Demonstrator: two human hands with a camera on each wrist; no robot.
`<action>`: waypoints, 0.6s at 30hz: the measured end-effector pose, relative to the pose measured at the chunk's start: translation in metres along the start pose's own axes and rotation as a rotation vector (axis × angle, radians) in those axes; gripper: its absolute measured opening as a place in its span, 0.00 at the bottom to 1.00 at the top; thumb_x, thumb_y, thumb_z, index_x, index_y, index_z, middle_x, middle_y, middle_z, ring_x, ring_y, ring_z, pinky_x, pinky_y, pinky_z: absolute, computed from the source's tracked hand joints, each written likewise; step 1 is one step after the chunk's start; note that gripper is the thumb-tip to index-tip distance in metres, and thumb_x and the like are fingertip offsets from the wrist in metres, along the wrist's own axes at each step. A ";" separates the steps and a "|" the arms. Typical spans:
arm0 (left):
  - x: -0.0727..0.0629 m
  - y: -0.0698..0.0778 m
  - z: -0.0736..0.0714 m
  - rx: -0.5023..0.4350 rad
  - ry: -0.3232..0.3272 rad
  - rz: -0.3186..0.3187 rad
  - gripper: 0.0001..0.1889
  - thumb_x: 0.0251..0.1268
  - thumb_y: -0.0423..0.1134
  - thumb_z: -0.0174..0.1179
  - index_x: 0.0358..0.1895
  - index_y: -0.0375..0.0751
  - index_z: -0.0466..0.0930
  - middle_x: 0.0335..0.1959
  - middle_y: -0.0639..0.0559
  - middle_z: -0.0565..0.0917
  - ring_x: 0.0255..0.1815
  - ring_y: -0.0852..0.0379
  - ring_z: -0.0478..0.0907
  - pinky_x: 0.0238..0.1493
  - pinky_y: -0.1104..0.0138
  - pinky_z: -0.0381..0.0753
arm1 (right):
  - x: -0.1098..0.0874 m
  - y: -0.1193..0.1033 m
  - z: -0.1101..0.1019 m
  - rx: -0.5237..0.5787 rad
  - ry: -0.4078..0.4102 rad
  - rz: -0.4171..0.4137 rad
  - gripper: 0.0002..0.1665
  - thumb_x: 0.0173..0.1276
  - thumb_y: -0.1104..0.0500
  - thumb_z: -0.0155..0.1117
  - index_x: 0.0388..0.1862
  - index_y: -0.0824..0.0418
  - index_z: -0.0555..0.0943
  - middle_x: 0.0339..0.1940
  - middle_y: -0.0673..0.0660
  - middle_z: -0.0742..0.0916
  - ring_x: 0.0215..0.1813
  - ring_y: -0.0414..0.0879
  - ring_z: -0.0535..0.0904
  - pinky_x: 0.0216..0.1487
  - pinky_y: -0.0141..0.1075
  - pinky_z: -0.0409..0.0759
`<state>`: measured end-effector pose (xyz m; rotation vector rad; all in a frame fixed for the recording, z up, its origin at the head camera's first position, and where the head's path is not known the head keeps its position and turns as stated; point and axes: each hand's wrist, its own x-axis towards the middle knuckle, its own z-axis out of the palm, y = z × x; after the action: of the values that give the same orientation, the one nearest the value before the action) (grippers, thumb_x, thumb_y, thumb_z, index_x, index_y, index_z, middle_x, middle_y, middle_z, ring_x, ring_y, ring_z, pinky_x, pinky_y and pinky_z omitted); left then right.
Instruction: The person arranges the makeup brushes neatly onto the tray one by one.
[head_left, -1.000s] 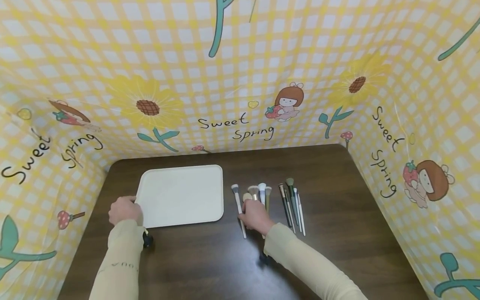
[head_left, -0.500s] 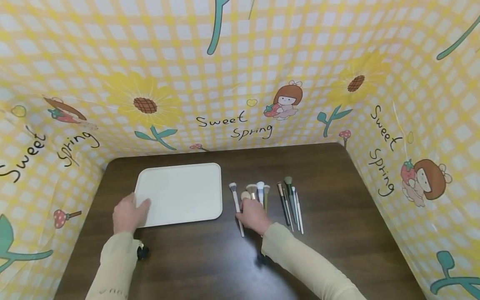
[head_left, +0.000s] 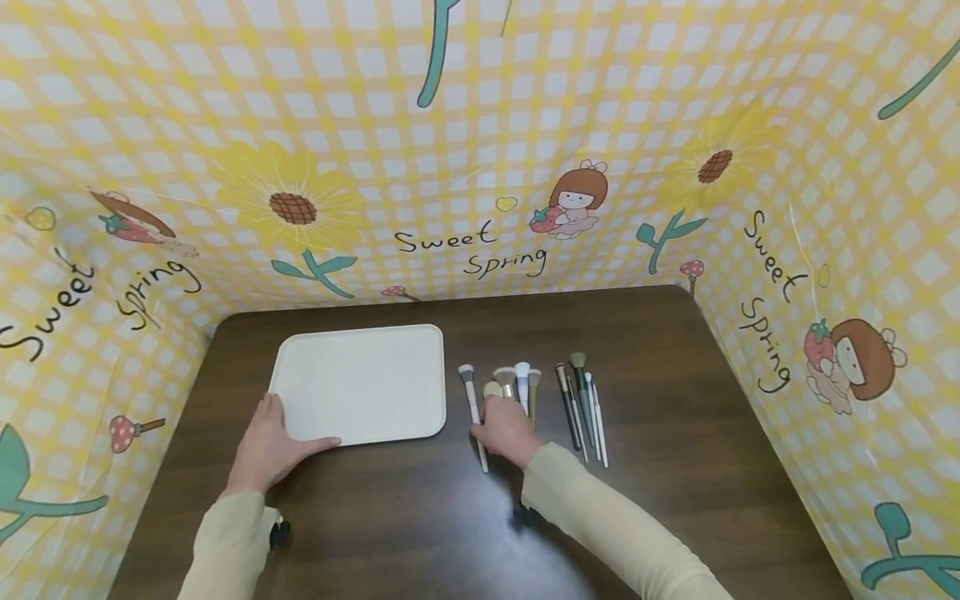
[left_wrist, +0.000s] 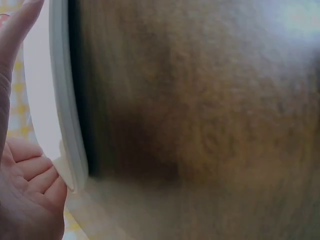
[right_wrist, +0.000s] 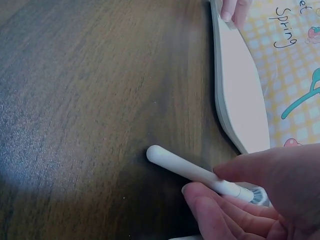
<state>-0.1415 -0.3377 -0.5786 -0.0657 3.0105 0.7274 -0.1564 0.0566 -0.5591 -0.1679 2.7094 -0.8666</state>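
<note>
A white tray lies on the dark table. My left hand rests at its near left corner, thumb stretched along the front edge and fingers along the left side. Right of the tray is a row of makeup brushes. My right hand is over the left group, pinching the white handle of the leftmost makeup brush between thumb and fingers. That brush's grey-and-white head shows in the head view. A rounded beige brush head peeks out above the right hand, its handle hidden.
More brushes with pale and olive heads lie just beyond the right hand. Several slim brushes with dark green, blue and white handles form a separate group farther right. A yellow checked cloth surrounds the table's back and sides.
My left hand has shifted from the tray's left edge to its near left corner, spreading the thumb along the front edge. The right hand stays at the brushes.
</note>
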 end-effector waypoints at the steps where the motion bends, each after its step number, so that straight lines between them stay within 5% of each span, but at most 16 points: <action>1: 0.000 0.000 0.000 0.001 0.002 0.002 0.78 0.37 0.78 0.72 0.74 0.15 0.44 0.72 0.16 0.53 0.68 0.19 0.58 0.62 0.32 0.65 | 0.000 0.000 0.000 -0.002 -0.006 0.003 0.11 0.66 0.61 0.71 0.25 0.58 0.78 0.14 0.48 0.80 0.13 0.39 0.77 0.16 0.31 0.77; 10: -0.003 -0.001 -0.002 -0.013 -0.070 -0.023 0.82 0.37 0.78 0.72 0.76 0.16 0.35 0.75 0.15 0.41 0.75 0.20 0.44 0.67 0.32 0.56 | 0.001 -0.001 0.001 -0.024 -0.028 -0.022 0.17 0.65 0.59 0.69 0.17 0.56 0.77 0.08 0.46 0.78 0.11 0.38 0.76 0.16 0.32 0.77; 18: -0.005 -0.002 -0.003 -0.013 -0.027 -0.001 0.81 0.35 0.77 0.74 0.76 0.15 0.39 0.74 0.14 0.45 0.75 0.21 0.47 0.66 0.32 0.58 | 0.003 -0.004 -0.001 -0.049 -0.002 -0.060 0.18 0.65 0.56 0.69 0.16 0.55 0.77 0.08 0.46 0.77 0.12 0.40 0.75 0.17 0.32 0.74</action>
<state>-0.1365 -0.3405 -0.5763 -0.0579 2.9804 0.7410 -0.1598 0.0537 -0.5568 -0.2620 2.7381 -0.8172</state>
